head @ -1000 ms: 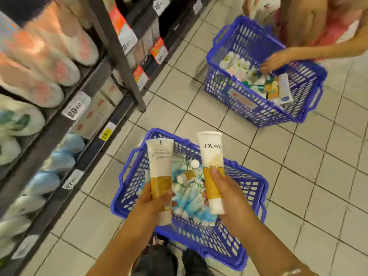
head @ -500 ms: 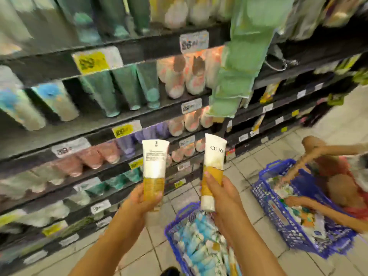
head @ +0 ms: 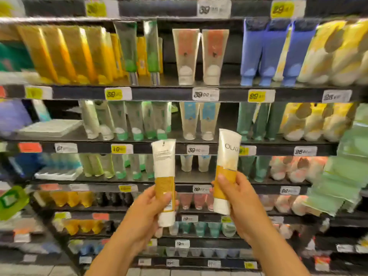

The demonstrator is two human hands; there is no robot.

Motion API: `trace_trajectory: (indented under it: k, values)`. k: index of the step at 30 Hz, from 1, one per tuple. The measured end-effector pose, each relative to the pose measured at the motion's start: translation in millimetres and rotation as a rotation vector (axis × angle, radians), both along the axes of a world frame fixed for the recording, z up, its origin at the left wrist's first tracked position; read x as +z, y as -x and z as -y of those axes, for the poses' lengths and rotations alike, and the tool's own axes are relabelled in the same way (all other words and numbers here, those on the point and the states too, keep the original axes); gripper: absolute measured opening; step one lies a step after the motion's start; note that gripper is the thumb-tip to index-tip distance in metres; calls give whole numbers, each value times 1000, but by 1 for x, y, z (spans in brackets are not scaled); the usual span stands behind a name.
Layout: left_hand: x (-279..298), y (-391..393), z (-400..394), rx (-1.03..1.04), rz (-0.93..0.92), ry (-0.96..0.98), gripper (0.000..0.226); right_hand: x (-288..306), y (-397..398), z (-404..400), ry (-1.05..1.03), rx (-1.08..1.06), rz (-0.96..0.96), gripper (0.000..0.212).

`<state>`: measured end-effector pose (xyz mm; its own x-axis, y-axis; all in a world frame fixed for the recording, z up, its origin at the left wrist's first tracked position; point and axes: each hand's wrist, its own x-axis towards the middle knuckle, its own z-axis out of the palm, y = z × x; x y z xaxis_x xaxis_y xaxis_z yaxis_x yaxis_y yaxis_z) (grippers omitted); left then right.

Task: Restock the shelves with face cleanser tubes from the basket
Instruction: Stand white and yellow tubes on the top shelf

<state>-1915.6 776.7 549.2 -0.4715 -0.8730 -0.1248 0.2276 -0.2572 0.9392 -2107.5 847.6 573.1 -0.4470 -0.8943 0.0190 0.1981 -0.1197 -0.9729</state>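
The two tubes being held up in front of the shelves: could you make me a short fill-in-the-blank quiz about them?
1. Each hand holds one white tube with a band of ____ colour.
2. The tube in the right hand shows its front, with the brand word ____ on it.
3. The tube in the left hand shows its ____ side, covered in small print.
4. Both tubes are held with their caps pointing ____.

Missing words: yellow-orange; OLAY; back; down

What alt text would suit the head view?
Two bare hands each hold up a white-and-gold tube, left hand with left tube, right hand with right tube reading OLAY, before blurred shelves of cleanser tubes and price tags.
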Motion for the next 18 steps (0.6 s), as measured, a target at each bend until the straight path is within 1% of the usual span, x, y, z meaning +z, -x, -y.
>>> trace_trajectory:
  k: [2,5,8,11,14,18]
  values:
    - [23,-30,11,38,-37,47,40,26,-27,13,39,33,-21,28]
    - [54,-74,27,72,-58,115,44,59,-68,33,97,96,-40,32]
    - [88,-124,45,84,-47,201,46,88,-111,57,138,146,-46,43]
    - [122,-177,68,107,-44,306,49,115,-153,85,193,164,-76,46]
    - [149,-225,90,90,-18,392,63,136,-191,114,239,191,-62,46]
    - [175,-273,124,109,-12,464,53,161,-228,150,303,242,-17,48]
